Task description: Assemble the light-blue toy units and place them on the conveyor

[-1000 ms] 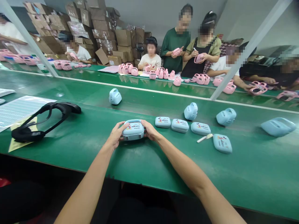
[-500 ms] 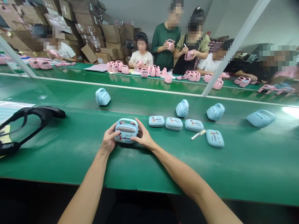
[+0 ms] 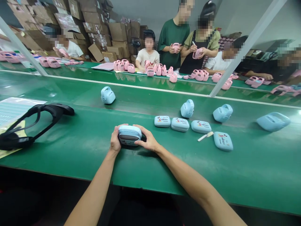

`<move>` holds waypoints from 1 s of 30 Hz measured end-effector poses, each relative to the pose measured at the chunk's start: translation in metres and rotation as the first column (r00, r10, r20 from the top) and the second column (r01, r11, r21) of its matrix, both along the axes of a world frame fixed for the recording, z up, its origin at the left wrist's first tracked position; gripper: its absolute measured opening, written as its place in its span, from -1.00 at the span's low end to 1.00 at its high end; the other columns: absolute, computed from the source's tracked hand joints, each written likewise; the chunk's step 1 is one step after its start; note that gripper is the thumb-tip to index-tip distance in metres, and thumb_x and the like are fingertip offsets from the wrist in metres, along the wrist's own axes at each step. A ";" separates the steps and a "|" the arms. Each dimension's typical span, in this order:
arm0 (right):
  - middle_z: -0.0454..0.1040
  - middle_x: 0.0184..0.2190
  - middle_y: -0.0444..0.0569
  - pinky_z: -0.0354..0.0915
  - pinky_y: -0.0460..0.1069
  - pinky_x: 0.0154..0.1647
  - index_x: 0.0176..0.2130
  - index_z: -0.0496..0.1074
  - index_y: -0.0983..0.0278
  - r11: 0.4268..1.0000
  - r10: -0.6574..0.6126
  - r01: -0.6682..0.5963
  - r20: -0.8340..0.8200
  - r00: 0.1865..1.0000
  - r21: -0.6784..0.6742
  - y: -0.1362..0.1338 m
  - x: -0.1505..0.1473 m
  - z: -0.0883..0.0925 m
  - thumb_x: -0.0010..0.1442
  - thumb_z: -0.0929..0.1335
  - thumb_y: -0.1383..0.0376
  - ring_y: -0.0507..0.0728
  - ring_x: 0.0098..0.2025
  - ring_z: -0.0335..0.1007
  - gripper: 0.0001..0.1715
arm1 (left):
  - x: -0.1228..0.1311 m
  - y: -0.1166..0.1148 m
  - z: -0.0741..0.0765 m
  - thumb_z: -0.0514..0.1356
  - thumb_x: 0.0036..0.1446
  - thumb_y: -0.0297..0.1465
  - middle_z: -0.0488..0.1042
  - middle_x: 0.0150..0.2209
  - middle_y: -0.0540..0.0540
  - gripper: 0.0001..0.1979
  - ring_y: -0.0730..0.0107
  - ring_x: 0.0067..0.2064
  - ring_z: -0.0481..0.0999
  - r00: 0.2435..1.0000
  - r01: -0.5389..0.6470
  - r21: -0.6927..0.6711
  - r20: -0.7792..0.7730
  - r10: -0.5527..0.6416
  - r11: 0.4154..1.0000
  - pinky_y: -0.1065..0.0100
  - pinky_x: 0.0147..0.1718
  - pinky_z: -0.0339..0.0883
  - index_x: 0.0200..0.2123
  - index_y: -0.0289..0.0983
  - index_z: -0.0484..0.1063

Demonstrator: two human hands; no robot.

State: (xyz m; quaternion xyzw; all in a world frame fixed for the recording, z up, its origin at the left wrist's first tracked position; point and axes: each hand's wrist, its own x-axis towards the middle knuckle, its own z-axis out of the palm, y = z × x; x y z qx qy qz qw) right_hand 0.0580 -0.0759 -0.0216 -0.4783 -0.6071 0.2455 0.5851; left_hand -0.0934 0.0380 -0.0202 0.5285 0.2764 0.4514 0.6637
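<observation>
Both my hands grip a light blue plastic case [image 3: 129, 135] just above the green table [image 3: 94, 150]. My left hand [image 3: 115, 141] clasps its left end and my right hand [image 3: 148, 141] wraps its right end. The case shows a plain grey-blue face toward me. To the right lies a row of three blue printed shells [image 3: 180, 123], a fourth shell [image 3: 223, 141] and a small white tool [image 3: 205, 136].
Assembled blue cases stand on the conveyor belt [image 3: 108, 95] [image 3: 187, 108] [image 3: 222, 112] [image 3: 272, 121]. A black headset [image 3: 33, 122] and paper sheets [image 3: 11, 108] lie at left. Across the line, several people handle pink cases [image 3: 150, 71]. Cardboard boxes are stacked behind.
I have turned the blue case in my hands: the printed face showed first, then the slot side, and now a plain face. My hands stayed in about the same place.
</observation>
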 end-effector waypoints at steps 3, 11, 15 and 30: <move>0.39 0.26 0.10 0.05 0.15 0.39 -0.04 0.52 0.21 0.997 -0.061 0.058 -0.064 0.996 -0.047 -0.001 0.001 0.014 0.21 0.39 -0.07 0.25 0.33 0.24 -0.50 | -0.001 -0.001 -0.002 0.14 0.10 0.18 0.65 -0.17 -0.20 -0.33 0.08 -0.14 0.62 0.999 -0.044 0.023 0.016 0.044 0.999 0.18 -0.11 0.44 -0.12 -0.31 0.57; 0.60 -0.25 0.11 0.35 0.06 -0.25 -0.42 0.55 0.33 0.857 -0.214 -0.013 -0.378 0.901 -0.515 0.043 0.035 0.057 -0.18 0.57 0.02 0.20 -0.25 0.48 -0.54 | -0.004 0.001 -0.011 0.23 0.12 0.01 0.55 -0.04 -0.14 -0.43 0.18 -0.07 0.59 0.966 -0.206 -0.073 0.141 0.214 0.976 0.19 -0.13 0.46 0.12 -0.14 0.36; 0.55 -0.43 0.04 0.34 0.01 -0.40 -0.39 0.52 0.33 0.832 -0.374 0.181 -0.289 0.881 -0.525 0.079 0.085 0.079 -0.09 0.52 0.04 0.12 -0.41 0.43 -0.58 | -0.005 -0.002 -0.012 0.24 0.15 -0.06 0.53 -0.07 -0.13 -0.44 0.20 -0.10 0.61 0.969 -0.172 -0.085 0.162 0.184 0.981 0.13 -0.07 0.46 0.15 -0.13 0.28; 0.67 -0.26 0.05 0.37 0.02 -0.05 -0.46 0.60 0.27 0.613 -0.586 0.728 0.442 0.679 -0.306 0.088 0.167 0.052 -0.02 0.47 0.13 0.29 -0.07 0.58 -0.76 | -0.001 -0.004 -0.004 0.36 -0.03 -0.09 0.61 -0.33 -0.10 -0.51 0.22 -0.27 0.62 0.994 -0.109 -0.029 0.001 0.109 0.994 0.19 -0.14 0.46 -0.10 -0.25 0.47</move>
